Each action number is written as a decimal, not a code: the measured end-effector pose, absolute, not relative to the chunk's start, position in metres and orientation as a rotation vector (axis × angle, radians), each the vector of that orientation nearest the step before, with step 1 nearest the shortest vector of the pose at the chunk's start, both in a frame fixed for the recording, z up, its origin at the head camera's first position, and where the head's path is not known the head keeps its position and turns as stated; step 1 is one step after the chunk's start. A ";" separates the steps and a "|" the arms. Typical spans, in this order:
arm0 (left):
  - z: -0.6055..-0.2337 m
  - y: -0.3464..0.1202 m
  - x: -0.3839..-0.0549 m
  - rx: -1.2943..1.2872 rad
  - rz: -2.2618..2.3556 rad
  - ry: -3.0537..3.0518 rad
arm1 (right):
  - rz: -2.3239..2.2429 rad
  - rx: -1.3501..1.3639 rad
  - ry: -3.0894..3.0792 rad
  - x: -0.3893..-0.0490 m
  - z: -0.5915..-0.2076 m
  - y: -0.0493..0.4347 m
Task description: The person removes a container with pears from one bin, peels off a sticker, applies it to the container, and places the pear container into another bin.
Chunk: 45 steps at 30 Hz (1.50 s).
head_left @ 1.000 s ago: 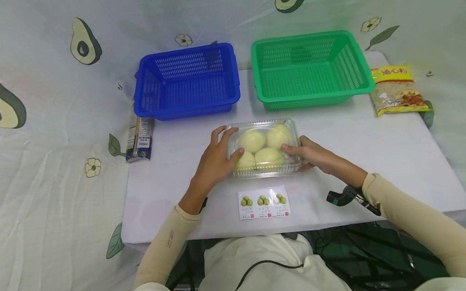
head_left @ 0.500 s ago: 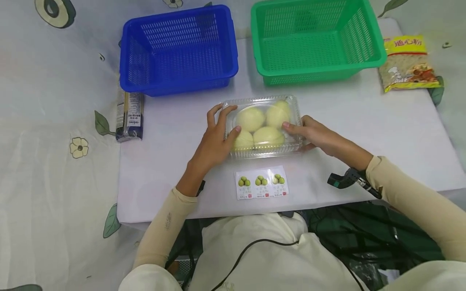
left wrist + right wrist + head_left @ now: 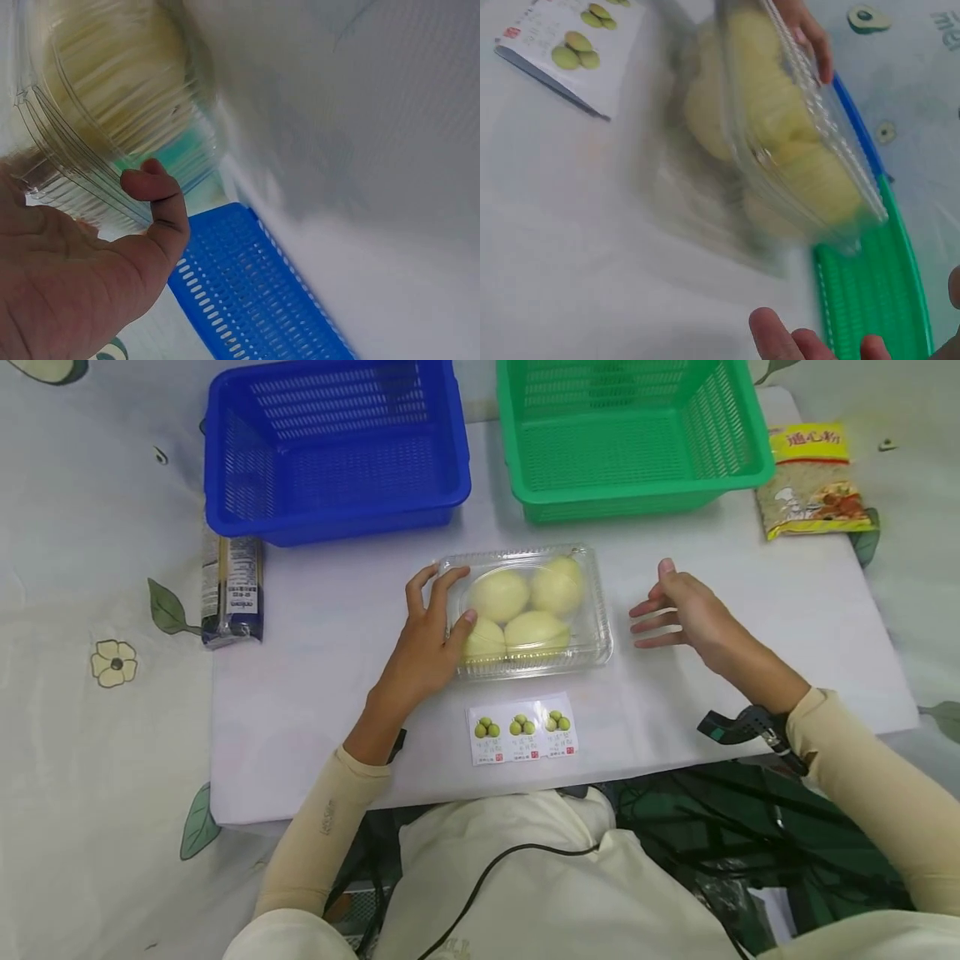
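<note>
A clear plastic clamshell box [image 3: 602, 639] with several pale yellow-green round fruits [image 3: 501, 596] inside lies in the middle of the table. My left hand [image 3: 416, 652] grips its left side, thumb at the near part of the lid and fingers over the far corner. In the left wrist view, the fingers [image 3: 169, 210] curl at the ribbed rim. My right hand [image 3: 693, 618] hovers to the right of the box, apart from it, fingers spread and loosely bent, holding nothing. The right wrist view shows its fingertips [image 3: 769, 334] below the box.
A card sheet [image 3: 522, 728] with three fruit pictures lies in front of the box. Behind stand a blue basket [image 3: 337, 518] and a green basket [image 3: 637, 497]. A dark-blue packet [image 3: 234, 589] lies at left, a yellow-topped bag [image 3: 813, 481] at right.
My right hand has let go of the box's right side and drawn away to the right. The left hand keeps its grip. The head view has tilted and shifted.
</note>
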<state>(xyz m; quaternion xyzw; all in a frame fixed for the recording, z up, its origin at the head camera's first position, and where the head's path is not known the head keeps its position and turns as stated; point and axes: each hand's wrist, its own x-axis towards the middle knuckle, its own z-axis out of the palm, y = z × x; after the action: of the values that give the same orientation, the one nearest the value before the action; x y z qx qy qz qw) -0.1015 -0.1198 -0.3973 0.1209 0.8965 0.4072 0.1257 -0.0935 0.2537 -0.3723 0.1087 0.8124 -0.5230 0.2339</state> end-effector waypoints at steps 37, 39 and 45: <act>-0.369 -0.108 -0.081 0.365 1.300 2.630 | -0.462 -1.583 2.782 0.025 -0.364 0.194; -0.368 -0.107 -0.081 0.363 1.299 2.627 | -0.340 -1.564 2.727 0.031 -0.370 0.193; -0.366 -0.104 -0.078 0.351 1.292 2.598 | -0.142 -1.546 2.678 0.034 -0.377 0.187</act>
<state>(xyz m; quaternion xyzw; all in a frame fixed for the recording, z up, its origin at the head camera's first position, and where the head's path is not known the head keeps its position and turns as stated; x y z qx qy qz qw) -0.0776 -0.1038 -0.3663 0.1195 0.8835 0.4395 0.1090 0.0338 0.1870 -0.3769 -0.4994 0.8648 -0.0458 0.0231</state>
